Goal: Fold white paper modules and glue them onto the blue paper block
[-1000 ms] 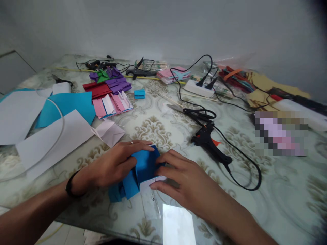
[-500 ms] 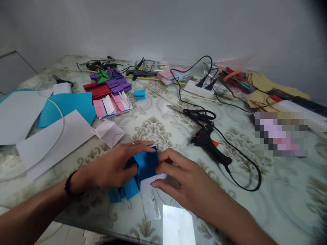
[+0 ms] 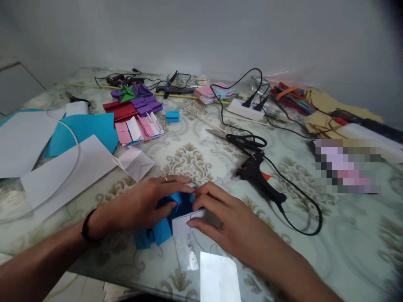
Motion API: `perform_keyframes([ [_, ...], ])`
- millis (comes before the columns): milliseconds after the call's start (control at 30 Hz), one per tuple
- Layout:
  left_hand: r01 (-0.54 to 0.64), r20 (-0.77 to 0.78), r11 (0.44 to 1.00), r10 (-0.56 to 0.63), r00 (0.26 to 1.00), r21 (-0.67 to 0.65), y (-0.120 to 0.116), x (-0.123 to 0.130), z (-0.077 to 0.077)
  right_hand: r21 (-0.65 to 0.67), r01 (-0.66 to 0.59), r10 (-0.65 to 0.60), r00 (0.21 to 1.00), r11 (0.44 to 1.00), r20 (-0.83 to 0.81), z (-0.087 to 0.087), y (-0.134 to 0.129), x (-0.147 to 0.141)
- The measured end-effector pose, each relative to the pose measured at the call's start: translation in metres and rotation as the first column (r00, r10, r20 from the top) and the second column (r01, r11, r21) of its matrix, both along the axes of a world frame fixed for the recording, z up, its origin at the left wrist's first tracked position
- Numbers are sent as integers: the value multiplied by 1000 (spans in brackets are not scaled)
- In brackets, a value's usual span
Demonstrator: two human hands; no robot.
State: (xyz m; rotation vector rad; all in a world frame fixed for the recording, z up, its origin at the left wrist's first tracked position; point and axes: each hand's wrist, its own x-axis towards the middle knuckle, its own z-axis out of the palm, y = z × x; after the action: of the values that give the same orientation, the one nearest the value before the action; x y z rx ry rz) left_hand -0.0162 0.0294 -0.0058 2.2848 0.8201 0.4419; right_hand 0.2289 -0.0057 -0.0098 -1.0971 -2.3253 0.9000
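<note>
Blue folded paper (image 3: 188, 204) — open inside now narrower between the hands (image 3: 141, 204) (image 3: 225, 214) — new white glint (image 3: 193, 261) on clear film (image 3: 185, 253)

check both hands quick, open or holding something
Left hand: partly curled, thumb and fingers on the blue folded paper.
Right hand: closed, pinching the same paper's near wall between thumb and fingers.

No txt, nos., labels, brands or signs legible anywhere in view.

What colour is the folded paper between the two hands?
The folded paper is blue inside and white outside, seen best in the head view.
</note>
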Motion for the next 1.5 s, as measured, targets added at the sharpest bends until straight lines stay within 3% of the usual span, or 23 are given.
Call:
perform_keyframes([
  [400,-15,-28,999,16,999,46,0,-2,-11,-22,28,-26,996,999,81,0,3,-2],
  [800,-99,-67,993,103,992,61,-4,0,-1,-58,114,-104,982,992,157,2,4,-4],
  [1167,-15,-42,998,18,999,65,-4,0,-4,45,70,-78,977,997,198,-6,5,-1],
  [1500,-16,-51,997,20,999,75,-3,1,-5,35,62,-68,971,997,231,-7,6,-1],
])
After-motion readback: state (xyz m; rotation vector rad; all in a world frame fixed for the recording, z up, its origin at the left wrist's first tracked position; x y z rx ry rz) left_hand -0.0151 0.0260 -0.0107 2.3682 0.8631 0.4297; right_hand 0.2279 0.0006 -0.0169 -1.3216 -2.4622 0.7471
